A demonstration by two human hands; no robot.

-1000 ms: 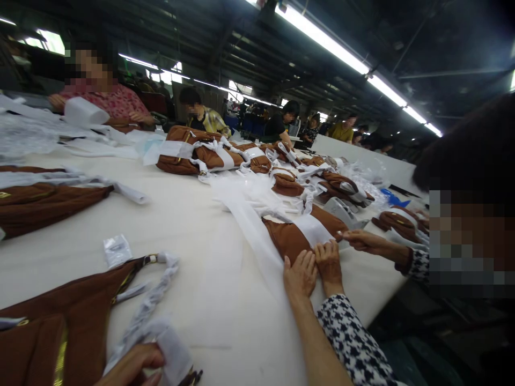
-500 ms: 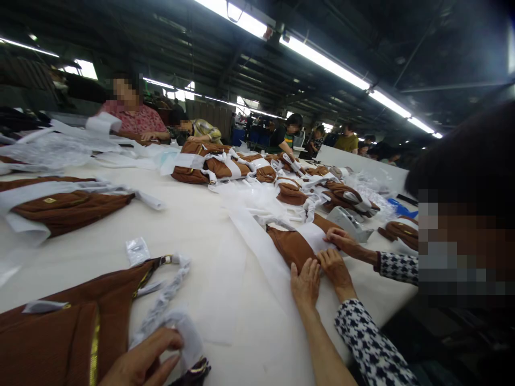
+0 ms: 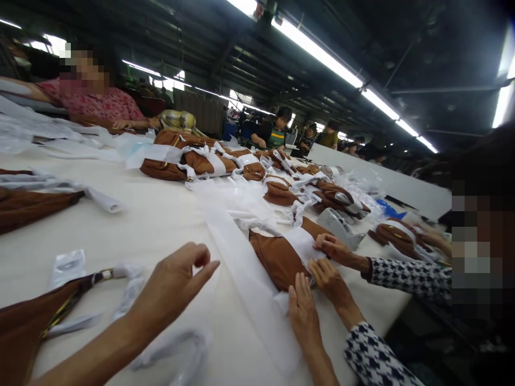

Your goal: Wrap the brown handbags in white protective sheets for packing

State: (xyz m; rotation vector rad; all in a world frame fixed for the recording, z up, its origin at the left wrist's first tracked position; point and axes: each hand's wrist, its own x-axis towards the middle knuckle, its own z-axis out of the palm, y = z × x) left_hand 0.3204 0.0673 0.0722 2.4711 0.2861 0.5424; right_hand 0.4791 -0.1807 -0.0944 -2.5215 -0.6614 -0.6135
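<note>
My left hand (image 3: 179,276) hangs over the white table, fingers loosely curled, thumb apart from them, with nothing in it. My right hand (image 3: 302,308) lies with straight fingers against the near edge of a brown bag (image 3: 276,257). A white paper band (image 3: 300,244) wraps round that bag. A co-worker's two hands (image 3: 332,273), in houndstooth sleeves, hold the band at its right end. Beneath the bag's left side runs a long white paper strip (image 3: 241,279). Another brown bag (image 3: 36,321), its strap wrapped in white, lies at lower left, partly behind my left forearm.
Several wrapped brown bags (image 3: 209,161) are piled across the table's middle. A grey tape dispenser (image 3: 340,228) stands behind the held bag. At left lies a small clear packet (image 3: 68,266). More people work around the table, one in a pink shirt (image 3: 104,102).
My left hand has left the wrapped strap of the lower-left bag and moved up and right, empty. My right hand stays at the banded bag. The view has turned somewhat right.
</note>
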